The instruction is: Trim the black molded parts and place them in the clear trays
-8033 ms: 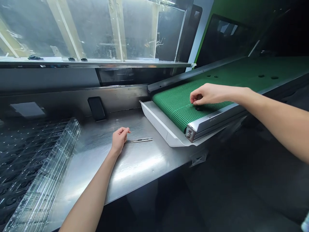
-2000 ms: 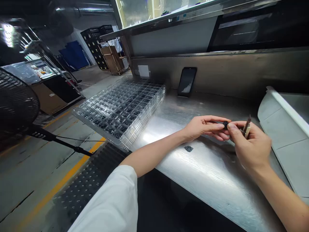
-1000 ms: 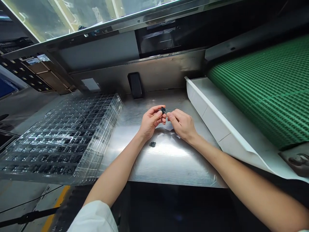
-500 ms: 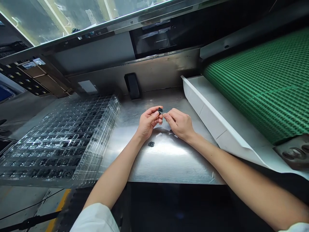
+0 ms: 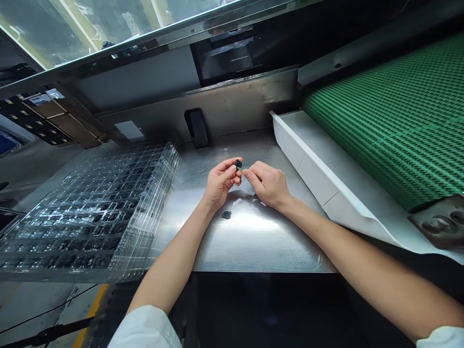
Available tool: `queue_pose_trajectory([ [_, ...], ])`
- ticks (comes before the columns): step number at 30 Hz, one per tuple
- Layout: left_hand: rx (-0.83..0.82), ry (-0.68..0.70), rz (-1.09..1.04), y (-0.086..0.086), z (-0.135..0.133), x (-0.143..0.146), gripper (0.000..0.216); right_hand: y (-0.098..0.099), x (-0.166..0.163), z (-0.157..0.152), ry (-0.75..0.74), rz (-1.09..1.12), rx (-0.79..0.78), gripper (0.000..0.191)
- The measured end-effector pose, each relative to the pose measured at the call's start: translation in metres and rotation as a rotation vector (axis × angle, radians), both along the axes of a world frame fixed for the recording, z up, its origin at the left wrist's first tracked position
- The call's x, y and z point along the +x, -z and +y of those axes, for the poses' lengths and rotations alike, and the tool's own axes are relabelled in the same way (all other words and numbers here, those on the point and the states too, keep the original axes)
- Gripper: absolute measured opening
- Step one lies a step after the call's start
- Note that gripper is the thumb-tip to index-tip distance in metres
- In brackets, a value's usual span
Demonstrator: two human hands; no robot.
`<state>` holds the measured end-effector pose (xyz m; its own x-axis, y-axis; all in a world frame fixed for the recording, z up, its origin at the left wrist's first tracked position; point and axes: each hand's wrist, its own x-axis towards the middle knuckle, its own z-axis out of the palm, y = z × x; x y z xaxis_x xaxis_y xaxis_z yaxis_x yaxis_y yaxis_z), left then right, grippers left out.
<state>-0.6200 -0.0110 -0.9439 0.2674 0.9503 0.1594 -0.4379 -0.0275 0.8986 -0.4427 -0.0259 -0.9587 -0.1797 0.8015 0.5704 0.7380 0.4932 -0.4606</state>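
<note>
Starting at the edges, the steel table (image 5: 253, 241) is bounded at the back by an upright steel panel (image 5: 250, 104), against which a dark phone (image 5: 196, 128) is leaned. Its left side is taken up by a stack of clear trays (image 5: 90, 212), and its right side is closed off by a white chute (image 5: 311, 169) set below a green belt (image 5: 391, 121). Open room is kept between the trays and the chute, and both forearms are brought in over the near edge through that gap.

A small black part (image 5: 238, 164) is pinched between the thumb and forefinger of the left hand (image 5: 219, 183) and held above the table, toward the back. The right hand (image 5: 268, 183) is held just beside it, with fingers curled in and fingertips brought up close to the part; whether anything is clasped by them cannot be told. A second black part (image 5: 226, 214) is laid flat on the steel just below the left hand, apart from both hands.

The table is made of brushed metal, and glare is thrown off it. The trays are formed of thin clear plastic, moulded into a grid of pockets, many of which are filled with dark round pieces. The belt is ribbed, with a woven look, while the chute is smooth and angular. A grey metal end block (image 5: 438, 224) is seen at the belt's near corner
</note>
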Motion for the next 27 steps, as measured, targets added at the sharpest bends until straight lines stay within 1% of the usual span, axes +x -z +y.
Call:
queue_pose_trajectory([
  [3, 0.008, 0.017, -0.026, 0.0002, 0.0008, -0.0008, 0.046, 0.0010, 0.0000, 0.0003, 0.024, 0.023, 0.006, 0.050],
  [8, -0.007, 0.033, -0.036, 0.0010, 0.0012, -0.0011, 0.047, 0.0055, 0.0019, 0.0049, -0.006, 0.053, 0.034, 0.056],
  [11, 0.003, 0.039, -0.053, 0.0019, 0.0017, -0.0008, 0.045, 0.0062, 0.0038, 0.0076, -0.001, 0.127, 0.044, 0.058],
  [15, -0.002, 0.050, -0.066, 0.0024, 0.0029, -0.0010, 0.041, 0.0042, 0.0043, 0.0080, -0.052, 0.251, 0.056, 0.058],
  [19, -0.017, 0.096, -0.064, 0.0016, 0.0021, -0.0002, 0.042, 0.0025, 0.0022, 0.0086, -0.078, 0.344, 0.063, 0.054],
  [23, -0.046, 0.133, -0.041, 0.0021, -0.0019, 0.0052, 0.041, 0.0014, 0.0003, 0.0094, -0.105, 0.335, 0.078, 0.046],
  [25, -0.040, 0.118, -0.030, 0.0023, -0.0019, 0.0070, 0.037, 0.0005, 0.0001, 0.0087, -0.104, 0.311, 0.097, 0.040],
  [27, -0.033, 0.069, -0.031, 0.0014, 0.0017, 0.0050, 0.032, -0.0002, -0.0002, 0.0070, -0.085, 0.289, 0.128, 0.033],
])
